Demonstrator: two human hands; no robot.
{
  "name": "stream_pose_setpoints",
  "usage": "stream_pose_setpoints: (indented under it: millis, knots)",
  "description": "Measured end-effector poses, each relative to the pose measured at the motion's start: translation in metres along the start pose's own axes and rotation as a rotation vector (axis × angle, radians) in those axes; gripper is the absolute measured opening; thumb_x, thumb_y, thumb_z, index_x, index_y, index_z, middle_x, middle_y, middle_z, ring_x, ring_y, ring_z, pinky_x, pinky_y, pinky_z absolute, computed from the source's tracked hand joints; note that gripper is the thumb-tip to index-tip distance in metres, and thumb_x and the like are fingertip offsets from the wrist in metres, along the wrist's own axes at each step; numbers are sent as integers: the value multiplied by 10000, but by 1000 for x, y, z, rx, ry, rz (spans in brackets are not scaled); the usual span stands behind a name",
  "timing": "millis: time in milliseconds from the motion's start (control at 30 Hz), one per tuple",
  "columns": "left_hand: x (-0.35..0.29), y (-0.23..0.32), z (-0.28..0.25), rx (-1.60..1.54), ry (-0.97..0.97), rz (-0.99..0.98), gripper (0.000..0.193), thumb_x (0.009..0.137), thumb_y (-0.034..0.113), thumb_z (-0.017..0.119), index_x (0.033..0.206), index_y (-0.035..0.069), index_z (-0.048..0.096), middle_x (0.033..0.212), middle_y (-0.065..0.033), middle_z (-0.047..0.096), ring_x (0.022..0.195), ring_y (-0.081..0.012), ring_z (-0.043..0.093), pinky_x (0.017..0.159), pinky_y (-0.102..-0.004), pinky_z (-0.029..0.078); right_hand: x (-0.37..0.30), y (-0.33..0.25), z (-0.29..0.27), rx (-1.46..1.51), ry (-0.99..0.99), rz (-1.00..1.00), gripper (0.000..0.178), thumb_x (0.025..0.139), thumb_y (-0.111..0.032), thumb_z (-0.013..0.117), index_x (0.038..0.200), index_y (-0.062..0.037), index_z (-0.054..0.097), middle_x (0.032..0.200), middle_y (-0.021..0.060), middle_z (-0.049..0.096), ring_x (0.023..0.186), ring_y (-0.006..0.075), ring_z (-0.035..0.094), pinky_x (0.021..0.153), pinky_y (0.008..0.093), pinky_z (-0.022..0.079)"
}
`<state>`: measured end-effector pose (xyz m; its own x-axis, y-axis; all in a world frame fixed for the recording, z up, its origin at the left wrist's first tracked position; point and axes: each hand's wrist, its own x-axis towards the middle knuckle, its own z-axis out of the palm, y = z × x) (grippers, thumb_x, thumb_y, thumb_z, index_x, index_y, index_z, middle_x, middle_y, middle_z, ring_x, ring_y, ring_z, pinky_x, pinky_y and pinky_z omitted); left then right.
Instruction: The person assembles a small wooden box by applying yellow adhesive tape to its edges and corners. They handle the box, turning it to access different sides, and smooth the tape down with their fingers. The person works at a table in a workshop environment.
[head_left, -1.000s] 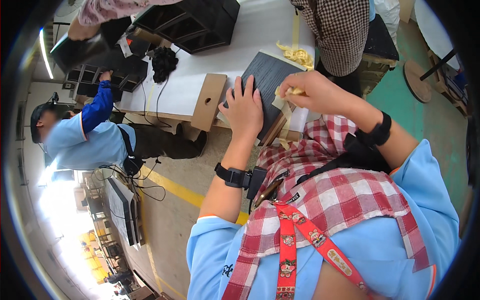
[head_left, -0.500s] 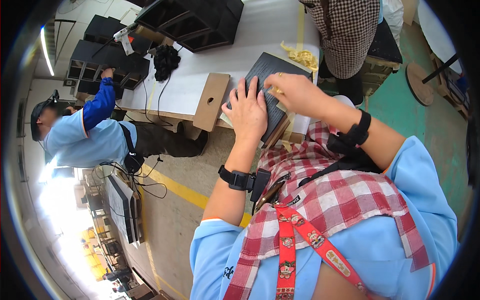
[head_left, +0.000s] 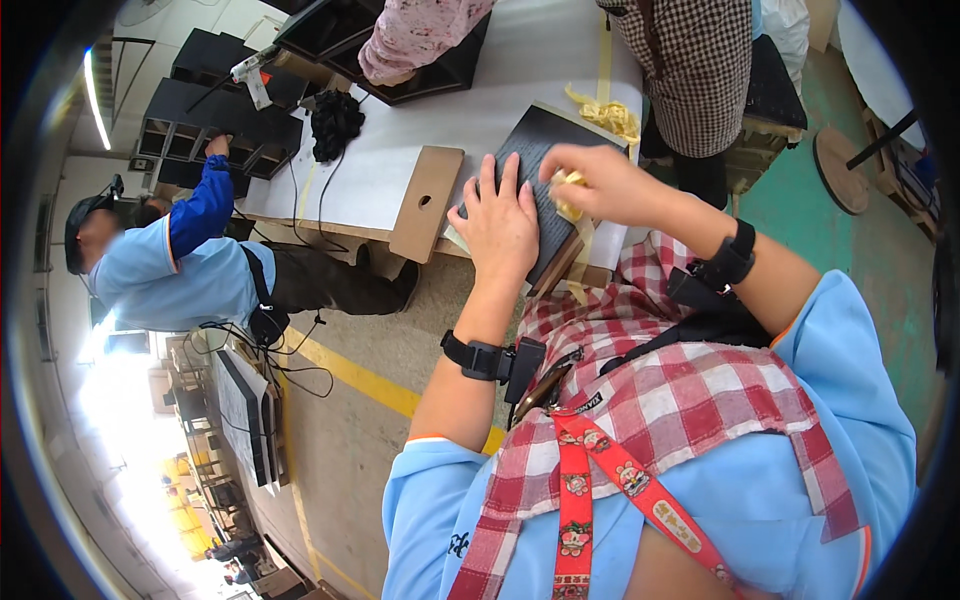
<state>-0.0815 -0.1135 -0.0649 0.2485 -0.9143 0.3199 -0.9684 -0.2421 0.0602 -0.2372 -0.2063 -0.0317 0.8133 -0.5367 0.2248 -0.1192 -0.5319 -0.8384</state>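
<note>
A dark grey wood-grained panel lies near the table's front edge, on top of lighter boards. My left hand rests flat on it with the fingers spread. Above the panel's right side, my right hand is closed around a crumpled piece of pale yellow masking tape. A strip of the same tape hangs down along the panel's near right edge. Beyond the panel's far right corner lies a loose heap of crumpled yellow tape.
A brown board with a hole lies left of the panel. Farther back are a black cloth bundle, cables, a glue gun and black cabinets. A floral sleeve reaches over one cabinet. Other people stand at left and far right.
My right hand has shifted slightly right, and the tape in it shows more. A co-worker's floral-sleeved arm has come in over the black cabinet. My left hand stays on the panel.
</note>
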Motion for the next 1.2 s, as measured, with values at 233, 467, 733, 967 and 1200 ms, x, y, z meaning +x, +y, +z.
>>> stream_pose_setpoints:
  millis: [233, 467, 733, 967, 1200]
  knots:
    - [1, -1, 1, -70, 15, 0, 398, 914, 294, 460, 1296, 182, 472, 1371, -95, 403, 1200, -323, 404, 958, -561, 270, -9, 9, -2, -225, 103, -139, 219, 733, -15, 556, 950, 2, 577, 873, 160, 620, 819, 319, 612, 730, 378, 489]
    - [-1, 0, -2, -33, -8, -8, 400, 931, 308, 430, 1313, 195, 454, 1374, -84, 404, 1207, -291, 408, 958, -529, 277, -15, -2, 23, -352, 115, -49, 232, 731, -6, 554, 962, -19, 545, 870, 157, 598, 776, 344, 609, 708, 415, 485]
    - [-1, 2, -3, -7, -10, -8, 398, 939, 312, 416, 1321, 205, 447, 1376, -79, 407, 1211, -273, 411, 955, -514, 286, -10, 8, 6, -183, 77, -89, 220, 727, -13, 535, 945, -7, 563, 859, 165, 611, 792, 343, 609, 725, 393, 488]
    - [-2, 3, -3, -69, 31, 0, 393, 909, 297, 464, 1284, 181, 488, 1351, -95, 419, 1184, -311, 415, 948, -540, 279, -13, -1, 3, -244, 7, -84, 177, 746, -45, 553, 918, -9, 575, 846, 148, 618, 825, 307, 610, 737, 368, 482]
    - [1, 5, -5, -14, 24, 7, 394, 930, 308, 430, 1305, 196, 467, 1356, -77, 432, 1201, -263, 421, 943, -504, 300, -10, 5, -4, -240, 352, -105, 136, 782, -146, 619, 870, -50, 583, 848, 115, 602, 819, 295, 590, 734, 386, 458]
